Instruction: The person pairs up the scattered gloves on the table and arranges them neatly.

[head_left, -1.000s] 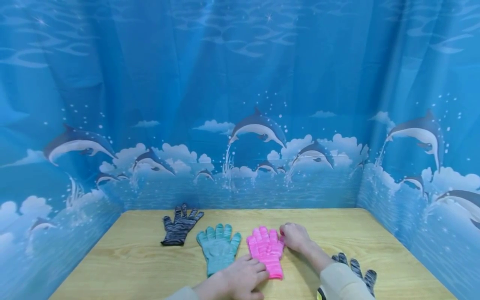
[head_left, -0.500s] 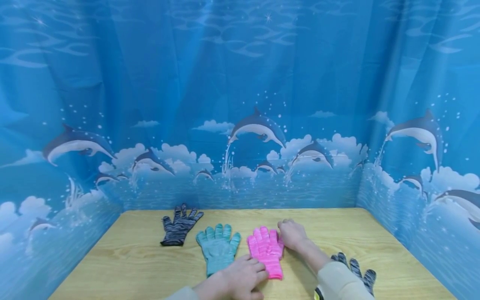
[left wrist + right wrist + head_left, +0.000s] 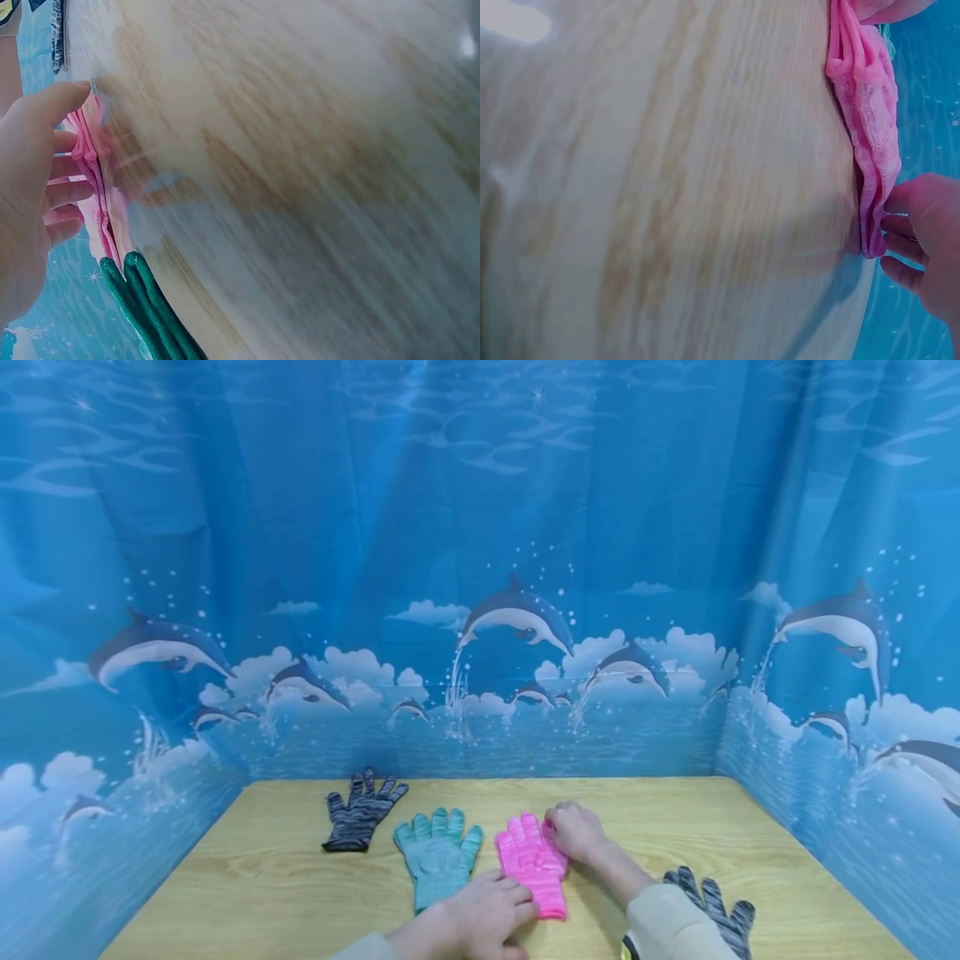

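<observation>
A pink knit glove (image 3: 531, 868) lies flat on the table, its fingers pointing away from me. My left hand (image 3: 487, 914) rests on its cuff with loosely bent fingers; in the left wrist view the fingers (image 3: 66, 193) lie over the pink fabric. At the glove's upper right edge, the bent fingers and thumb of my right hand (image 3: 581, 833) pinch one side of it. The right wrist view has that hand (image 3: 930, 232) at the end of the pink glove (image 3: 874, 135). A teal glove (image 3: 437, 856) lies flat just left of the pink one, its cuff partly behind my left hand.
A dark grey striped glove (image 3: 356, 817) lies at the table's back left. Another grey striped glove (image 3: 716, 902) is at the front right, partly covered by my right sleeve (image 3: 675, 922). A blue dolphin curtain (image 3: 480, 527) encloses the wooden table (image 3: 247, 877).
My right hand has shifted slightly left along the pink glove's finger edge, after a small move away from me. The left hand and the other gloves stay where they were.
</observation>
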Tool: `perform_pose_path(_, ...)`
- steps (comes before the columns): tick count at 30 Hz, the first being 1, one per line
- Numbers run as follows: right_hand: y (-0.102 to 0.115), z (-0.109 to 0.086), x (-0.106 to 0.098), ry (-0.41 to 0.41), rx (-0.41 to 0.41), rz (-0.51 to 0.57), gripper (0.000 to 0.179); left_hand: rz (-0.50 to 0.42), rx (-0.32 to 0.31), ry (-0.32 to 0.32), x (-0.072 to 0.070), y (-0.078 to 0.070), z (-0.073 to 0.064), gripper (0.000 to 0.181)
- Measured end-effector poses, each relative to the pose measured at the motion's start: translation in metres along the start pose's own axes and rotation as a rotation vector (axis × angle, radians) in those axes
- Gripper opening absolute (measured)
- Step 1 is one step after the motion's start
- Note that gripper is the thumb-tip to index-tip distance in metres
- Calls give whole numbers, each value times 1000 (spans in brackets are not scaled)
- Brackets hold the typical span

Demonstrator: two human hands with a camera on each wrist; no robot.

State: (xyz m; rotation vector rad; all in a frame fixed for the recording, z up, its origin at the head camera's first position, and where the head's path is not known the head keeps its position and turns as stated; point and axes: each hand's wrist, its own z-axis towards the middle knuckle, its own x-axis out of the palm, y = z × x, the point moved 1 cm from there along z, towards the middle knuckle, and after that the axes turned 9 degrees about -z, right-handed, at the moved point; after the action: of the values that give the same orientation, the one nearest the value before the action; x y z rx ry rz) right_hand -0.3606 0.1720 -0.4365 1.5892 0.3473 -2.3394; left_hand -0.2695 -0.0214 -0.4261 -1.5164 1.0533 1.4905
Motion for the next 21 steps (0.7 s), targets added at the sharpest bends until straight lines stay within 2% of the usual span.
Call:
perform_pose_path(5,2,1,2,4,5,40,7,-14,-5,15,0,0,0,48)
perform_pose_path(12,4,-1,1,15,0,89,8,22,-12,2,1,-2,0,50)
perform_pose_path(21,0,-1,0,-41,-23,33,8,21,-13,-4,0,-3,0,49)
